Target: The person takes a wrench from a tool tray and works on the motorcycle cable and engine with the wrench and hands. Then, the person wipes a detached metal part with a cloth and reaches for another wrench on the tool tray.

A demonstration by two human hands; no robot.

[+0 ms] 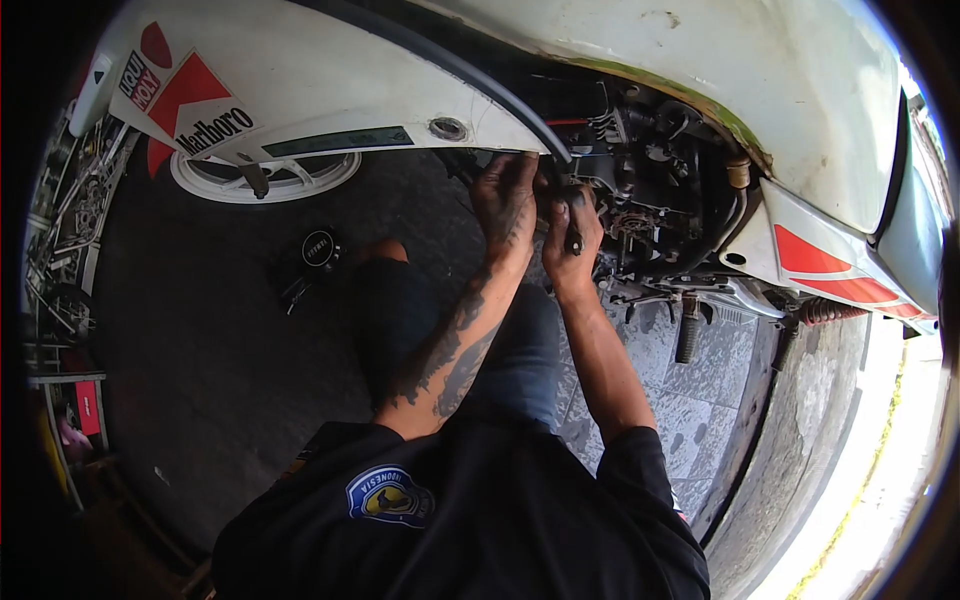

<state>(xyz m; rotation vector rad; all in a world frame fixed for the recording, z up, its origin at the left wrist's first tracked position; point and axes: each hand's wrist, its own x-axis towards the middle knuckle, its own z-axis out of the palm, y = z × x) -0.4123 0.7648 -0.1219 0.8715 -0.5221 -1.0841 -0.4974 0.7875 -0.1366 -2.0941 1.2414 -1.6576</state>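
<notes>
My left hand is raised against the lower edge of the white motorcycle fairing, its fingertips partly hidden by the panel and the shadow. Just to its right, my right hand is closed around a dark-handled tool, whose handle end pokes out of the grip; its working end is lost in the dark. Both hands are close together beside the exposed engine, among cables and hoses. Dirt or grease darkens the fingers of both hands.
A round black cover with lettering lies on the dark floor at left, near my knee. The white front wheel shows below the fairing. A footpeg sticks out at right. Shelving with metal parts stands along the left.
</notes>
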